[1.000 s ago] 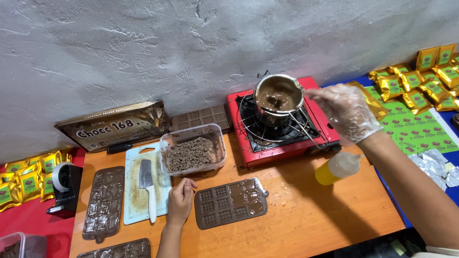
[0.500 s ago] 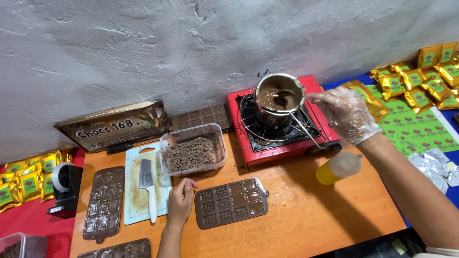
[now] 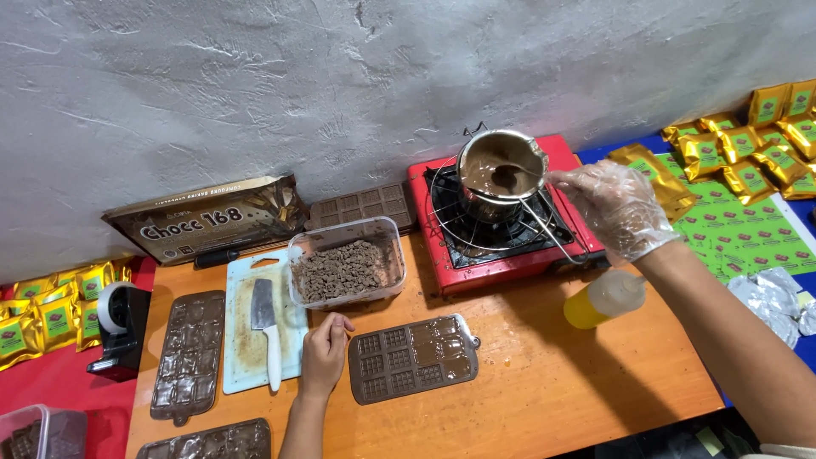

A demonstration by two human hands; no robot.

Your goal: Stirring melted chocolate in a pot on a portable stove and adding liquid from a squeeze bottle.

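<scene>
Little has changed over the last second. The right hand point(image 3: 616, 208), in a clear plastic glove, is kept at the wire handle of the small metal pot point(image 3: 500, 170) on the red portable stove point(image 3: 501, 217); fingers are closed on something thin at the pot's rim, though whether it is the handle or a stirring tool cannot be told. The pot has stayed on the burner grate, tilted slightly toward the camera as before, with brown melted chocolate seen inside. Only a small shift of the gloved hand toward the pot is noted.

The left hand point(image 3: 325, 355) is bare and has not moved: it is rested on the orange bench point(image 3: 544, 382), fingers curled loosely, holding nothing, just left of the chocolate bar mould point(image 3: 413, 358), which is partly filled. A clear tub of chocolate chunks point(image 3: 347, 265) sits just above the hand, touching the white cutting board point(image 3: 259, 327), on which a small cleaver point(image 3: 267, 327) is laid. A yellow squeeze bottle point(image 3: 603, 299) lies under the right forearm.

Judged from this: melting is still in hand, pouring into the mould not resumed.
</scene>
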